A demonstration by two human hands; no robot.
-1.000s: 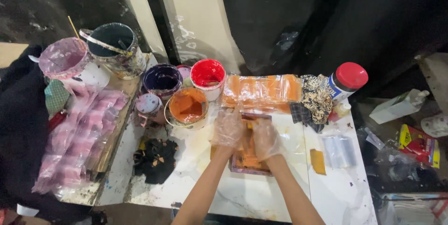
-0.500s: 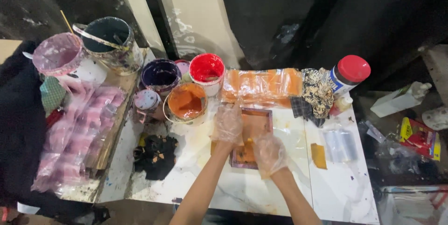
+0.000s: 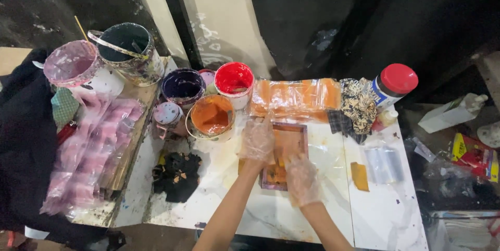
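Small printing frame [image 3: 285, 152] lies flat on white table [image 3: 385, 214], just near of the orange-smeared plastic sheet [image 3: 295, 96]. Left hand [image 3: 257, 140], gloved, fingers spread, pressing on frame's left edge. Right hand [image 3: 302, 179], gloved, loosely curled on near right corner; orange paint tub [image 3: 211, 117] left

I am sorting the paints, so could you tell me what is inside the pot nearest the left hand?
The pot holds orange paint, coating its inner walls and pooled at the bottom. How deep it is cannot be seen. The gloved left hand is beside it, on the small frame.
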